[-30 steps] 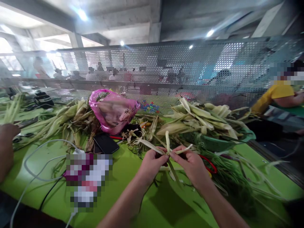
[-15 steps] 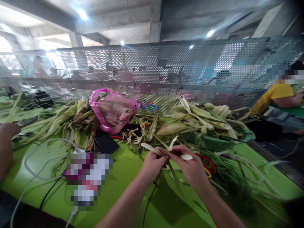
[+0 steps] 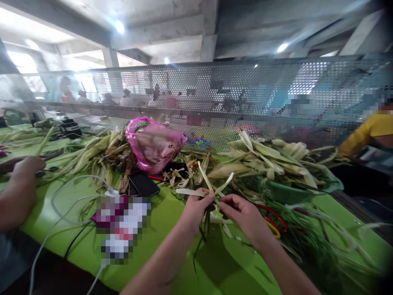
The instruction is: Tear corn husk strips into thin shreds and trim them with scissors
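Pale corn husk strips (image 3: 219,186) fan out from a pinch in my left hand (image 3: 196,209), one pointing left and others upward. Thin dark ends hang below that hand. Close beside it, my right hand (image 3: 241,211) has thumb and fingers pinched at the base of the strips; the exact contact is small and partly hidden. Both hands are held above the green table (image 3: 159,246). Behind them, a heap of corn husks (image 3: 260,157) fills a green basket (image 3: 284,192).
A pink plastic bag (image 3: 153,145), a black phone (image 3: 143,183) and a purple power strip (image 3: 110,213) with white cables lie to the left. Red-handled scissors (image 3: 273,215) and green fibres (image 3: 313,233) are at right. Another person's hand (image 3: 30,168) works at far left.
The view has swung slightly left. My right hand has drawn a little away from the left, and the white piece beside its fingers no longer shows there. The strips now stand more upright.
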`<state>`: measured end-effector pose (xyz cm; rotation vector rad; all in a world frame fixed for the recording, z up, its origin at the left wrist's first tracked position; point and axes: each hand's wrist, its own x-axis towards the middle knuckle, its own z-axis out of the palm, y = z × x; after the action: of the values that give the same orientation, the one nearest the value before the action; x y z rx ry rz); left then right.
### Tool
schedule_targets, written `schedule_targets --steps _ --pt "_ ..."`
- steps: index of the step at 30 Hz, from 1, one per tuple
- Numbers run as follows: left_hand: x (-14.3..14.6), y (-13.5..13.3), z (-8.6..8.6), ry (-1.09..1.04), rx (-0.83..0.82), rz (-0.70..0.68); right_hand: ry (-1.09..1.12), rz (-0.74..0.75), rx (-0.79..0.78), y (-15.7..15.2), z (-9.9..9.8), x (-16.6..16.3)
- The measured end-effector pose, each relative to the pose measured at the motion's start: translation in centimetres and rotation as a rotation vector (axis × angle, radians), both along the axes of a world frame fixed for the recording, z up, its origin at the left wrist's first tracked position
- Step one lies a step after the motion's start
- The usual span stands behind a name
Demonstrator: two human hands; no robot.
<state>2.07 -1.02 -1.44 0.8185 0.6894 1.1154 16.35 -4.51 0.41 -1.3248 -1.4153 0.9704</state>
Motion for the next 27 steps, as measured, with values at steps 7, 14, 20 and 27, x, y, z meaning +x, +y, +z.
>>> schedule_targets --steps 7,14,20,27 --pt "-0.34 0.27 0.45 0.029 0.061 0.059 -0.257 0.019 0.098 0.57 -0.62 0.29" --pt "-0.41 0.27 0.28 0.019 0.046 -0.021 -0.16 -0.007 0.11 0.79 -0.59 0.81" --pt "0.16 0.0 -0.13 0.077 0.082 -0.115 0.021 -0.094 0.13 0.8 -0.38 0.82" --pt "0.22 -0.05 -0.27 0.145 0.145 -0.132 -0.067 -0.197 0.133 0.46 -0.86 0.77"
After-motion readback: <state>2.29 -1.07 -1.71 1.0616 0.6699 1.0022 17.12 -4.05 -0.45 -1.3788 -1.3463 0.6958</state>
